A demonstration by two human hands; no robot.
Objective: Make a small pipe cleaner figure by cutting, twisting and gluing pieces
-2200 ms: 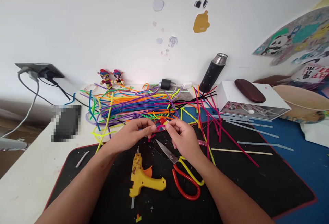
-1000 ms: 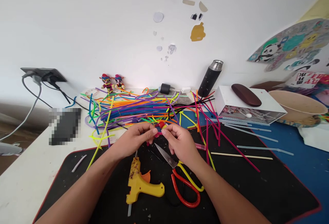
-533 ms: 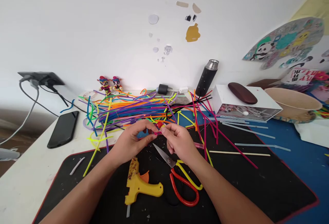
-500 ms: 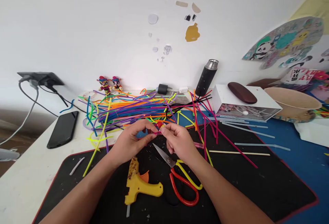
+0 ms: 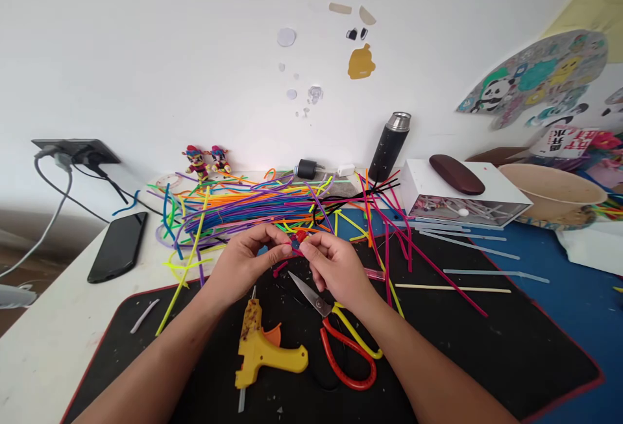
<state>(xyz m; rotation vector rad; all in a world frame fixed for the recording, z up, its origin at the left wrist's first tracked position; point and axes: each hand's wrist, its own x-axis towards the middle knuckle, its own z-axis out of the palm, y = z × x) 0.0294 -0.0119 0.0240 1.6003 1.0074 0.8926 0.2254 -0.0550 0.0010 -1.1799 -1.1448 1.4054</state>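
Observation:
Between my two hands is a small red and magenta pipe-cleaner piece [image 5: 301, 236], mostly covered by fingertips. My right hand [image 5: 335, 261] pinches its red part between thumb and fingers. On the other side, my left hand [image 5: 253, 255] pinches a magenta pipe cleaner [image 5: 281, 268], whose end sticks out below the fingers. Under the hands, on the black mat, lie scissors [image 5: 321, 307] with one red and one yellow handle, blades pointing away. A yellow glue gun [image 5: 265, 349] lies to their left.
Behind the hands spreads a heap of coloured pipe cleaners [image 5: 253, 206]. Two small figures [image 5: 197, 163] stand by the wall. A black phone [image 5: 118, 247] lies at left. A black flask [image 5: 389, 148], a white box [image 5: 418, 180], glue sticks [image 5: 487, 273] and a wooden stick [image 5: 452, 288] are at right.
My left fingers have closed nearer to the thumb, and the magenta end now shows below them. The red part has shifted slightly left. The view has moved a little.

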